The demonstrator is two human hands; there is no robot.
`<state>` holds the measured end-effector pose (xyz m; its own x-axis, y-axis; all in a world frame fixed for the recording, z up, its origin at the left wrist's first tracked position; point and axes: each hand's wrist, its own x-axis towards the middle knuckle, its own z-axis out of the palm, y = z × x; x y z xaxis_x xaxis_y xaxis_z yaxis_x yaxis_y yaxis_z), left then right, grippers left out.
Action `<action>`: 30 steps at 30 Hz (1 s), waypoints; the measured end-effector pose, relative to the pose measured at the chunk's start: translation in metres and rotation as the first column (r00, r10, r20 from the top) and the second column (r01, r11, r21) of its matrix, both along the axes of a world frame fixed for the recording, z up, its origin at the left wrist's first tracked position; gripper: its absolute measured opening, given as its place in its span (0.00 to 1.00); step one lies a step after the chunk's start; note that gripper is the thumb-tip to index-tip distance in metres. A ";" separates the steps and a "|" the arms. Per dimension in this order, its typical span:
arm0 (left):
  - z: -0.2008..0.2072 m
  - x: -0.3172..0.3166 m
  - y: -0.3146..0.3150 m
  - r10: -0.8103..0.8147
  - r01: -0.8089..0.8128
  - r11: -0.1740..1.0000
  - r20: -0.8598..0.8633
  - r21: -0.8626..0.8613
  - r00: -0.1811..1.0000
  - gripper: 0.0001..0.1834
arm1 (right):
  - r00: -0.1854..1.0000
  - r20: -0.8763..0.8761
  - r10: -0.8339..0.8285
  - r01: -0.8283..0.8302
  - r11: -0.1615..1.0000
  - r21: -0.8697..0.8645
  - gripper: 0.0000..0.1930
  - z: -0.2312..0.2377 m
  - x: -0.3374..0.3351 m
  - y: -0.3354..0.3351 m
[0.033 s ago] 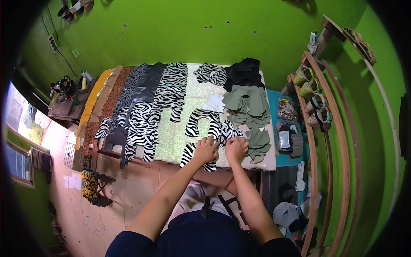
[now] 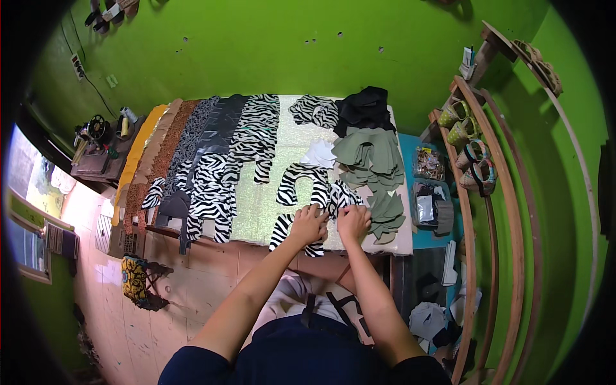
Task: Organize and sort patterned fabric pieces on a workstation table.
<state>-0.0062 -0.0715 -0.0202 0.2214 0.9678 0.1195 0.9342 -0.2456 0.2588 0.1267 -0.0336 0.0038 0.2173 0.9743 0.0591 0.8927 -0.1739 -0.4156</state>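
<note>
Over the near edge of the table, my left hand bends its fingers down onto zebra-print pieces. A cut zebra-print piece shows on both sides of its wrist. My right hand is closed just beside it, thumb toward the left hand, at a small zebra-print piece. What its fingers pinch is hidden. A small dark ring-like shape lies between the two hands, too small to name. Beyond them sits an arch-shaped zebra-print piece. Olive-green cut pieces lie right of my right hand.
Rows of coloured and patterned cut pieces cover the table's left. Black fabric and white pieces lie farther back. Plastic boxes and a wooden shoe rack stand at right, a sewing machine and patterned stool at left.
</note>
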 end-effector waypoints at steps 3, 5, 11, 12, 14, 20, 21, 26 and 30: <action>-0.003 0.000 0.003 -0.001 0.001 1.000 0.008 -0.023 1.000 0.25 | 0.994 -0.107 0.023 -0.015 0.997 0.076 0.09 -0.005 0.010 0.005; 0.001 -0.001 0.003 0.007 -0.005 0.998 0.033 -0.058 0.999 0.24 | 0.935 -0.319 0.153 -0.074 0.966 0.246 0.08 -0.004 0.022 0.012; 0.016 -0.016 0.007 0.041 -0.072 0.995 0.376 0.067 0.926 0.21 | 0.901 -0.411 0.141 -0.011 0.953 0.303 0.09 -0.001 0.036 0.014; 0.022 -0.018 0.007 0.062 -0.087 0.995 0.438 0.038 0.897 0.20 | 0.889 -0.433 0.150 -0.006 0.949 0.315 0.09 -0.003 0.038 0.015; 0.027 -0.026 0.007 0.075 -0.104 0.994 0.461 0.036 0.884 0.18 | 0.908 -0.404 0.112 -0.033 0.980 0.197 0.09 -0.003 0.039 0.015; 0.032 -0.030 0.004 0.118 -0.086 0.993 0.524 -0.086 0.843 0.19 | 0.911 -0.173 0.375 -0.240 0.822 0.517 0.06 0.002 0.034 0.008; 0.033 -0.029 0.004 0.116 -0.082 0.993 0.538 -0.088 0.835 0.20 | 0.879 -0.215 0.426 -0.269 0.815 0.513 0.05 0.005 0.031 0.007; 0.027 -0.010 0.012 0.129 -0.036 0.988 0.693 -0.147 0.709 0.22 | 0.750 0.132 0.648 -0.637 0.653 0.410 0.06 0.000 0.032 -0.004; 0.009 -0.003 0.015 0.380 0.077 0.855 0.722 -0.513 0.579 0.25 | 0.625 0.136 0.769 -0.771 0.581 0.260 0.10 -0.017 0.029 -0.023</action>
<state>-0.0093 -0.0565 -0.0117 0.1060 0.9538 -0.2811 0.3113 0.2366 0.9204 0.1559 -0.0565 -0.0132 -0.6085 0.7173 0.3394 0.6420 0.6964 -0.3208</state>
